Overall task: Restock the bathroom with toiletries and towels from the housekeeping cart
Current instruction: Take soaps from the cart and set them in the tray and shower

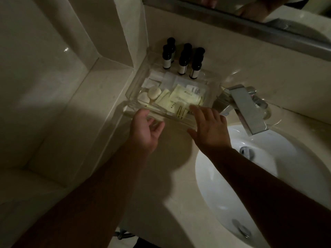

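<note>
So the beige stone vanity counter (161,176) is filling most of the view, with the white oval sink (268,185) sitting in it on the right and a mirror's metal frame (250,27) running along the far wall. The chrome faucet (249,111) is hanging over the sink's far edge. Just left of it, a clear acrylic amenity tray (138,77) is sitting in the far left corner of the counter. The left hand (145,133) is hovering at its near left corner, fingers loosely curved and a bit apart; can't tell if they're touching it. The right hand (211,129) is lying flat, fingers spread, tips at the near right rim. Inside, dark little bottles (180,59) are standing along the far side, pale yellow sachets (180,97) are lying nearer, and round white soaps (154,93) are sitting left of them.
</note>
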`<act>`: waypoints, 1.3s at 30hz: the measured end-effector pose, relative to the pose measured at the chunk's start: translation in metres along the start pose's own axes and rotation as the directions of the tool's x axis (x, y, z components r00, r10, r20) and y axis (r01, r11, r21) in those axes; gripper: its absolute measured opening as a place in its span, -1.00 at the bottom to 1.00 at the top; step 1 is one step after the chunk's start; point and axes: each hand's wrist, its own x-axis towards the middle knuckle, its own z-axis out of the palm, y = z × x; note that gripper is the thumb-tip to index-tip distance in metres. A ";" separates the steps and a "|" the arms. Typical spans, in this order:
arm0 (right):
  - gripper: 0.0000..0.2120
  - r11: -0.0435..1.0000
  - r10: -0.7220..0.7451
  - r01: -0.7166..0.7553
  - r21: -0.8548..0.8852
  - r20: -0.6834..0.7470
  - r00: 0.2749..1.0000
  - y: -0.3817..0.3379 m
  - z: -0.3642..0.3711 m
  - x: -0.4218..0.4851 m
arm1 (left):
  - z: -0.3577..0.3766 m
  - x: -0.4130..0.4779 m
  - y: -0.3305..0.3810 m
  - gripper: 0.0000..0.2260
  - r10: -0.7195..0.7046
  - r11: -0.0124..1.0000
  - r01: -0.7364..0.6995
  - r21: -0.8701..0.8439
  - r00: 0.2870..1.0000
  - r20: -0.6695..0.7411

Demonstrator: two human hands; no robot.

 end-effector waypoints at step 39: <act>-0.39 0.994 0.092 -0.053 -0.092 0.499 0.862 -0.020 -0.065 -0.010 | -0.017 -0.037 0.040 -0.75 0.192 0.654 -0.125 0.746 0.981 -0.004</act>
